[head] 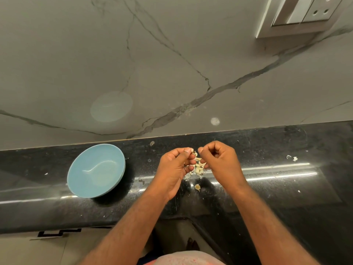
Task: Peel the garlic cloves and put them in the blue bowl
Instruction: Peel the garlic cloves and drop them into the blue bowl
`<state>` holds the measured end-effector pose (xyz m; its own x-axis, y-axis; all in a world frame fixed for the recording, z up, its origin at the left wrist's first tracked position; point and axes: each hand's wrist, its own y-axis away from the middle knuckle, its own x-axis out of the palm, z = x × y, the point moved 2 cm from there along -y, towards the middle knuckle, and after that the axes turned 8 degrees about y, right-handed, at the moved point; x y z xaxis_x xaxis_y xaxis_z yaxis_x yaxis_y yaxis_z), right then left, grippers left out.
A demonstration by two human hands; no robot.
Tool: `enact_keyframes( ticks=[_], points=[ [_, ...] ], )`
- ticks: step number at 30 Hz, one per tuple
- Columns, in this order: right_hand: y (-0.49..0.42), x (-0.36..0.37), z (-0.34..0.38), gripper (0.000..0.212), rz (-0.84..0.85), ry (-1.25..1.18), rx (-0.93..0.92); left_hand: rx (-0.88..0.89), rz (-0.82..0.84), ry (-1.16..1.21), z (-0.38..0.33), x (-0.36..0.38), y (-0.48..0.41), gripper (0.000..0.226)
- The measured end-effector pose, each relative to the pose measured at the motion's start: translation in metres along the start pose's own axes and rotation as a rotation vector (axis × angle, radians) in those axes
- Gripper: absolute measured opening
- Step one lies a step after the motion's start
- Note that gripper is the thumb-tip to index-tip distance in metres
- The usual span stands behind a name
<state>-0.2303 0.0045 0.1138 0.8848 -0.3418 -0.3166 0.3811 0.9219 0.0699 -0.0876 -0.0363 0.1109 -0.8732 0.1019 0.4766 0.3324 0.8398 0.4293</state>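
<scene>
The blue bowl sits empty on the black counter, left of my hands. My left hand is raised over the counter with its fingers curled, and its thumb and fingertips pinch a small garlic clove. My right hand is close beside it, fingers curled, its thumb and forefinger pinched right next to the clove; I cannot tell whether it holds a bit of skin. Below and between the hands lies a small heap of pale garlic cloves and skins. One loose piece lies nearer to me.
A marble-patterned wall rises right behind the counter, with a socket plate at the upper right. Skin flakes are scattered on the counter to the right. The counter's front edge runs below my forearms.
</scene>
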Motion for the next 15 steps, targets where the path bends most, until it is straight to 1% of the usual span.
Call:
enact_keyframes(
  ticks=[1,3,5,7,10,12,15],
  points=[
    [-0.0003,-0.0005,0.0013,0.005,0.02,0.033,-0.02,-0.006,0.0,0.008,-0.0007,0.0001,-0.0005,0.011],
    [0.0,-0.0001,0.0037,0.013,0.063,0.081,-0.067,-0.018,0.002,0.011,-0.0019,0.0002,-0.0011,0.011],
    [0.0002,0.0011,0.0072,0.013,0.093,0.111,-0.131,-0.029,0.017,-0.013,-0.0026,0.0008,-0.0011,0.013],
    [0.0006,0.0021,0.009,0.011,0.088,0.161,-0.212,-0.045,0.032,-0.038,-0.0029,0.0011,-0.0009,0.016],
    [0.0003,0.0023,0.0094,0.008,0.073,0.247,-0.28,-0.039,0.025,-0.072,-0.0033,0.0004,-0.0008,0.016],
    [0.0011,0.0024,0.0094,0.008,0.071,0.257,-0.28,0.013,0.016,-0.154,-0.0037,-0.0003,0.0,0.016],
    [0.003,0.0036,0.0091,0.007,0.072,0.215,-0.23,0.165,0.003,-0.33,-0.0055,-0.0014,0.0029,0.011]
  ],
)
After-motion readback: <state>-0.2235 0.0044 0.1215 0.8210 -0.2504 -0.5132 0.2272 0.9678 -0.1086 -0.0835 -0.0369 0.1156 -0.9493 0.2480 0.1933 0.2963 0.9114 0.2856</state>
